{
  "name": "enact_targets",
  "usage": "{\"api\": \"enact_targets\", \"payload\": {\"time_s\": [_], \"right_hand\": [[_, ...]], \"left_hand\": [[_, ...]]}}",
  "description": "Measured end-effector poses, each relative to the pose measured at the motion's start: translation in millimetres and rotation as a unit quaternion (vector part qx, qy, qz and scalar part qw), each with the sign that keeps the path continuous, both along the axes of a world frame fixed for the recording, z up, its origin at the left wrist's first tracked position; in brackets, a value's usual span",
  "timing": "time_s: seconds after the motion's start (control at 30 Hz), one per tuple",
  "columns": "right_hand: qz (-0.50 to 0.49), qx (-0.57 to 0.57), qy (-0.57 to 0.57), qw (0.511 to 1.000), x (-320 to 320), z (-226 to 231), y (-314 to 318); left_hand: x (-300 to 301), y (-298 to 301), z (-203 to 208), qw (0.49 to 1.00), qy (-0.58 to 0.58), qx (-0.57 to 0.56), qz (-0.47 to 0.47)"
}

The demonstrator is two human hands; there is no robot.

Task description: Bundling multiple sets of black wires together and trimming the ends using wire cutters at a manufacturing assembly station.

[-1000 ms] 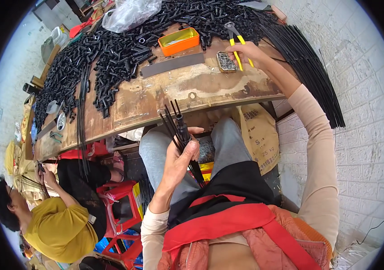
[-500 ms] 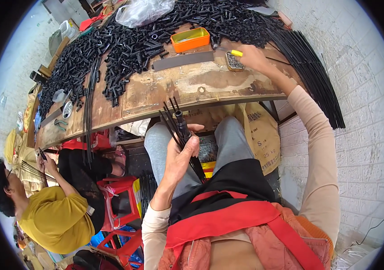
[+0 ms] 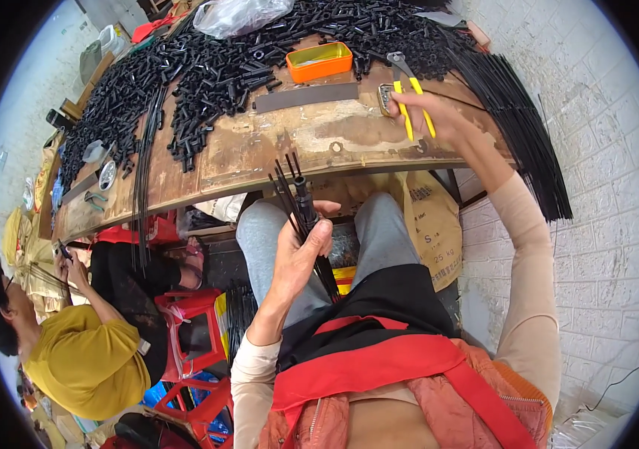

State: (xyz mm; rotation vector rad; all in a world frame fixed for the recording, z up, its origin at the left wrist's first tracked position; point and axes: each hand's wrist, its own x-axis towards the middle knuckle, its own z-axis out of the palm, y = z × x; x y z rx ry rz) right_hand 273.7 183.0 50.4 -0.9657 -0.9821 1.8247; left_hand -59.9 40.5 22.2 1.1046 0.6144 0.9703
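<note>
My left hand (image 3: 297,258), above my lap, is closed round a bundle of thin black rods (image 3: 282,187) and a black tubular piece (image 3: 304,196). The rods' tips fan out above the fingers, and their lower ends run down between my legs. Over the right part of the bench, my right hand (image 3: 439,116) grips yellow-handled pliers (image 3: 407,126). The pliers' handles are spread, and the metal jaws point to the far side. Beside the fingers sits a small tin (image 3: 384,99) of tiny metal pieces, partly covered by the hand.
Black tubular parts (image 3: 222,86) are heaped along the wooden bench (image 3: 260,157). An orange box (image 3: 319,71) and a grey flat strip (image 3: 306,97) stand behind the front edge. Long black rods (image 3: 529,135) overhang at right. A co-worker in yellow (image 3: 87,359) sits at left.
My right hand has drawn slightly nearer and right. The pliers, blurred and sideways before, now show clearly with jaws pointing away. My left hand keeps its hold with little change.
</note>
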Motion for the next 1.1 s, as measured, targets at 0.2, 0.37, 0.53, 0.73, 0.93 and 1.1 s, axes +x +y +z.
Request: {"api": "enact_targets", "payload": {"time_s": [0.2,0.37,0.53,0.73,0.93,1.1], "right_hand": [[-0.039,0.047,0.041,0.997,-100,10,-127],[-0.025,0.081,0.081,0.993,-126,1,-170],[-0.075,0.151,0.062,0.984,-133,-5,-172],[-0.053,0.142,0.038,0.988,-131,-3,-189],[-0.091,0.199,-0.002,0.976,-139,-3,-195],[-0.072,0.187,-0.002,0.980,-145,-2,-201]], "left_hand": [[2,-10,3,0.999,0.010,0.031,0.009],[6,-21,8,0.999,-0.010,0.033,-0.017],[1,-32,9,0.999,0.010,0.052,0.007],[0,-36,10,0.998,0.009,0.059,0.012],[3,-37,10,0.996,-0.010,0.090,-0.015],[4,-34,14,0.994,0.012,0.103,-0.026]]}}
